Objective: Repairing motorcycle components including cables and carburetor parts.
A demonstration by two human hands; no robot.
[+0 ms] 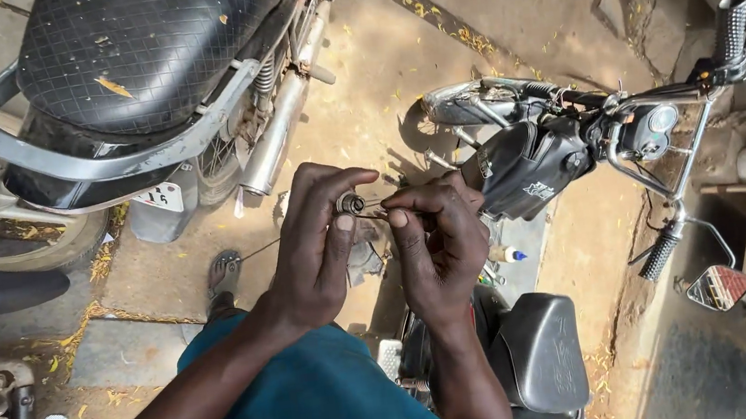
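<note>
The left hand [316, 244] pinches a small round metal part [352, 204] at its fingertips; the right hand [437, 235] (equally close) grips a thin wire [375, 206] running sideways into it from the right.

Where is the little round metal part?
The metal part sits mid-frame in the head view, pinched between the left hand and right hand, above the lap.

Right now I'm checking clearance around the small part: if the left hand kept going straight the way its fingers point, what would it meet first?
The left hand points up-right, pinching a small round metal part. Straight on, the right hand's fingertips come first; beyond them likely the black motorcycle's tank, though depth is unclear.
</note>
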